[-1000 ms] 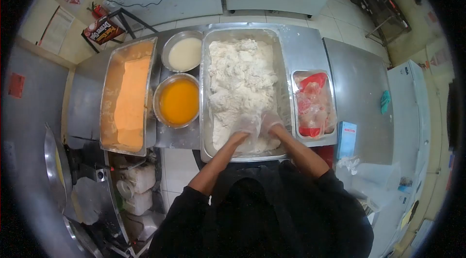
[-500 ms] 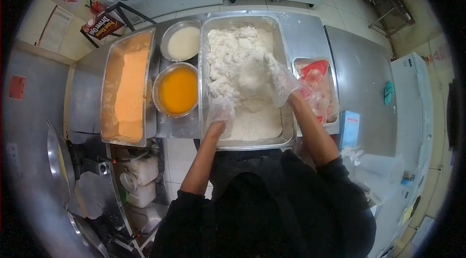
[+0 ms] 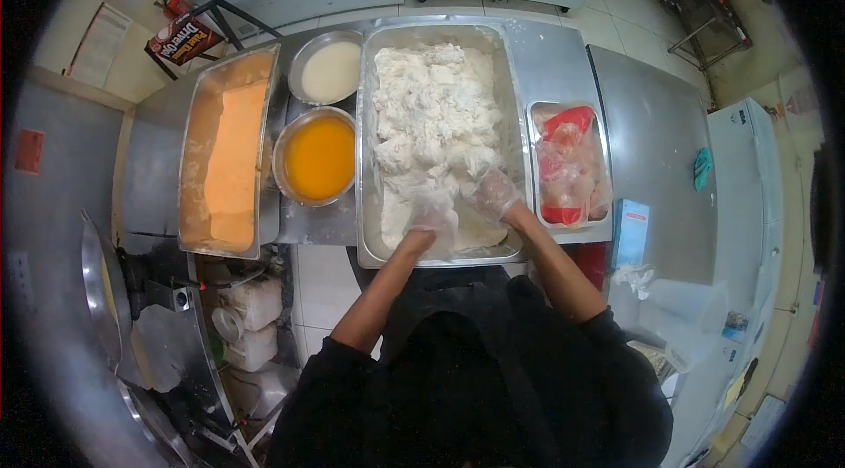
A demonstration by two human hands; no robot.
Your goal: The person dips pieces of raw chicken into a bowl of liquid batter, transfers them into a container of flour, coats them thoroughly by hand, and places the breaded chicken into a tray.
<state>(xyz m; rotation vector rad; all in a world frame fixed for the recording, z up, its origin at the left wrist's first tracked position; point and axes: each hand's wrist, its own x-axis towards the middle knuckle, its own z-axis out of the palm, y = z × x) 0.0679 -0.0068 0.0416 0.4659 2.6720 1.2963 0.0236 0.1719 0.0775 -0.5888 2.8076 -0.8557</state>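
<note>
A deep metal tray (image 3: 519, 116) holds white flour and several lumpy, flour-coated pieces (image 3: 431, 107), heaped mostly in its far and middle parts. Both my hands wear clear plastic gloves and work in the near part of this tray. My left hand (image 3: 434, 214) is down in the loose flour, which hides its fingertips. Close by on the right, my right hand (image 3: 495, 193) touches the near edge of the coated heap, its fingers slightly bent and apart. What the coated pieces are under the flour cannot be made out.
Left of the tray stand a bowl of orange-yellow liquid (image 3: 319, 156), a bowl of whitish liquid (image 3: 331, 73) and a deep pan of orange powder (image 3: 233, 164). On the right are a small tray with red-and-clear plastic bags (image 3: 570, 164) and a blue box (image 3: 631, 233).
My right hand has come down and nearer from the tray's right side, and my left hand has shifted right. The hands are closer together, and more coated lumps show across the middle.
</note>
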